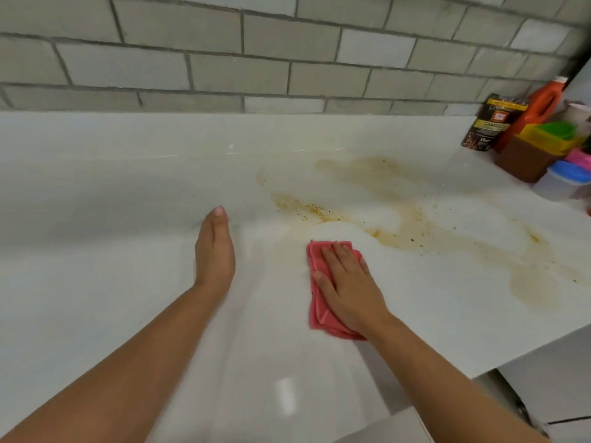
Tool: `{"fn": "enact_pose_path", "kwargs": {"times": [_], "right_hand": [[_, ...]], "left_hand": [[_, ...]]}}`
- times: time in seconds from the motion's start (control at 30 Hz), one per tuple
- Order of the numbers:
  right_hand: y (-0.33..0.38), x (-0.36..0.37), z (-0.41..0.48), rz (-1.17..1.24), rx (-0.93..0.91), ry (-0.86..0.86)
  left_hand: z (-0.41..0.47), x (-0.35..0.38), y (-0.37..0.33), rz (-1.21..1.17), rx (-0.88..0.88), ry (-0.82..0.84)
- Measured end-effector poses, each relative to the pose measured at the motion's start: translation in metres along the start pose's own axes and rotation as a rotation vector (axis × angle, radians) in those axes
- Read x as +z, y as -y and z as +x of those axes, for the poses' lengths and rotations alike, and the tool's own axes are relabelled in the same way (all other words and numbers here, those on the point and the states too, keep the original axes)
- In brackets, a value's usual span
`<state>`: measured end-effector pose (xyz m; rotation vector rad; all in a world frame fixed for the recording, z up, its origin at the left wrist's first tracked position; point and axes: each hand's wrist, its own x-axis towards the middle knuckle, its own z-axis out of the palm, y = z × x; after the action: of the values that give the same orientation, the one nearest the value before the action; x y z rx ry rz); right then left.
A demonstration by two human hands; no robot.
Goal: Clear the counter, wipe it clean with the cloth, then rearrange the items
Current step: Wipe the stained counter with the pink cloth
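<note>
Nearest, folded pink cloth [318,314] lying flat on white counter [128,187], right of centre, creased lengthwise, lower end showing beside the wrist. Pressed down by right hand [350,282], palm flat, fingers straight and close together, curled round nothing. To the left, apart from the cloth, left hand [214,251] turned edgewise, fingers straight and together, empty; contact with the counter not clear. Just beyond the cloth, yellow-brown stains [399,225] with dark specks, spreading rightward. At the far right corner, clustered: clear tub with blue lid [566,183], contents not discernible; brown box [524,161] holding a yellow container with a green one inside, blurred; behind these, dark pouch marked GRANULES [491,126] and orange bottle [540,110]. Farthest, grey tiled wall [256,59].
</note>
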<state>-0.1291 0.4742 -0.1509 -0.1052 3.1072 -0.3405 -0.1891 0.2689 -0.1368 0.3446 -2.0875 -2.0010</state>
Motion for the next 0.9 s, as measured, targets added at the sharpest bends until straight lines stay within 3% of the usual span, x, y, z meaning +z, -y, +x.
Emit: {"fn": "enact_pose_path", "kwargs": {"times": [0.17, 0.33, 0.53, 0.63, 0.9], "right_hand": [[-0.011, -0.003, 0.088, -0.038, 0.232, -0.049], [-0.003, -0.005, 0.13, -0.02, 0.175, -0.013], [0.026, -0.002, 0.047, 0.03, -0.042, 0.057], [0.024, -0.003, 0.048, 0.008, -0.015, 0.068], [0.004, 0.001, 0.176, -0.031, 0.169, 0.022]], "left_hand": [[0.059, 0.007, -0.015, 0.252, 0.088, 0.106], [0.085, 0.011, -0.001, 0.392, 0.141, 0.179], [0.092, 0.015, 0.019, 0.504, 0.158, 0.208], [0.093, 0.016, 0.02, 0.537, 0.186, 0.25], [0.092, 0.016, 0.019, 0.508, 0.183, 0.246]]}}
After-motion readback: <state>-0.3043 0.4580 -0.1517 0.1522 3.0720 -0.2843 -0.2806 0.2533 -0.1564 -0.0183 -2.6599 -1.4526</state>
